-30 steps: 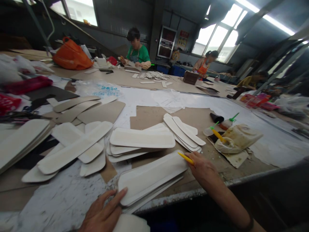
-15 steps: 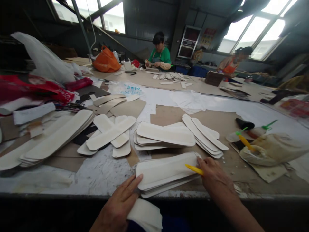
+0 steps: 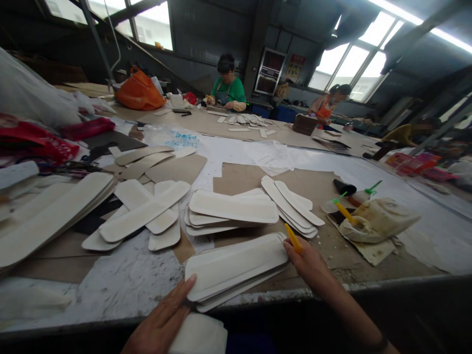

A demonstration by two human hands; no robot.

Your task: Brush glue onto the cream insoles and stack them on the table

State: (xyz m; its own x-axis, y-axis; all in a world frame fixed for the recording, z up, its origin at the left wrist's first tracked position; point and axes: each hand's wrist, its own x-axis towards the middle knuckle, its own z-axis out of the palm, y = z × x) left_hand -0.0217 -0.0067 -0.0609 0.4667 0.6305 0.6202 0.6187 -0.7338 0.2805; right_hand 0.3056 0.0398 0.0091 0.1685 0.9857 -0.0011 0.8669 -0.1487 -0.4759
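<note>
A neat stack of long white rounded-end pieces (image 3: 236, 263) lies near the table's front edge. My left hand (image 3: 162, 314) rests at its left end, fingers stretched out, with a fingertip on the top piece. Below that hand, partly hidden by it, more white pieces (image 3: 201, 334) hang over the table edge. At the stack's right end, my right hand (image 3: 308, 263) is closed on a yellow stick-like tool (image 3: 293, 239), which now points up and to the left. The tool's other end is hidden by the hand.
Behind the stack are another white pile (image 3: 234, 206), crossed white pieces (image 3: 145, 211) and fanned ones (image 3: 291, 204). To the right sits a stained container (image 3: 387, 219) with a yellow handle in it, beside green-tipped bottles (image 3: 363, 195). Across the table works a person in green (image 3: 228, 91).
The view has swung right, so things appear further left. The yellow tool in my right hand has turned from nearly level to steeply upright. My left hand stays at the stack's left end.
</note>
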